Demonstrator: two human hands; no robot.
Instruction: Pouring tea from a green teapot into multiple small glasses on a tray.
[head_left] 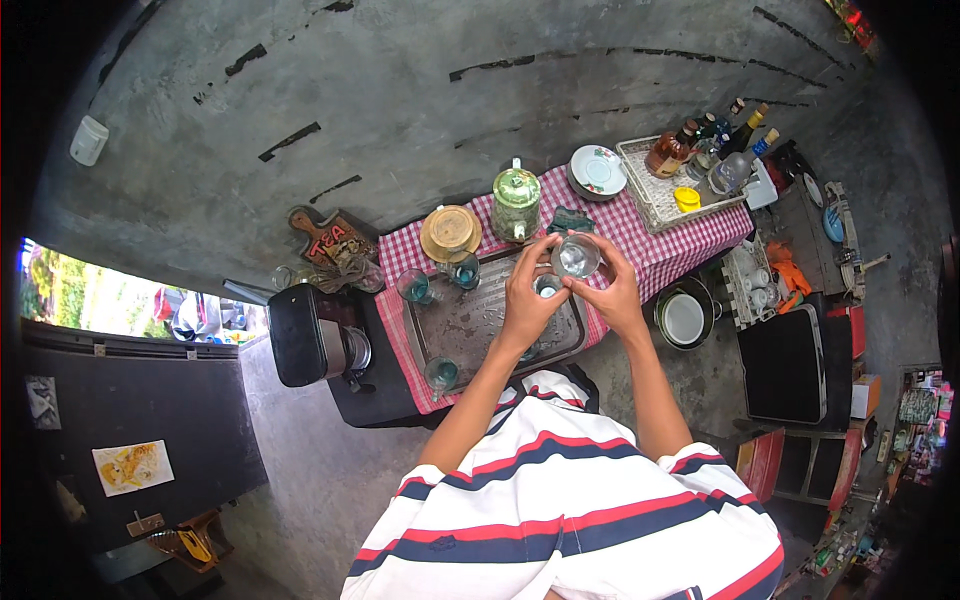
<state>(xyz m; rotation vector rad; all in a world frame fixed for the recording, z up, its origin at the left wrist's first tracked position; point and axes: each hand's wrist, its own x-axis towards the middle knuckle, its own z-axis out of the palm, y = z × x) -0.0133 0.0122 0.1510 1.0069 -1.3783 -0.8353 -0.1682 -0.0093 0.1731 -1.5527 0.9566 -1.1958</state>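
Note:
My left hand [530,292] and my right hand [614,290] are raised over the table, both closed around a clear drinking glass [576,258]. Its round mouth is turned up toward me. Under the hands a metal tray [478,318], worn and brown, lies on a red-and-white checked tablecloth [655,246]. Bluish glasses stand at the tray's left side: one glass [414,287] at the far left corner, a second glass [464,271] by the far edge and a third glass [441,374] near the front. Another glass [546,287] shows partly between my wrists.
Along the wall stand a green teapot [516,204], a round wooden piece [450,232], stacked plates [597,173] and a wicker tray [650,205] of bottles. A black coffee machine [297,337] sits left. Right of the table are a pot [685,318] and a dish rack [745,285].

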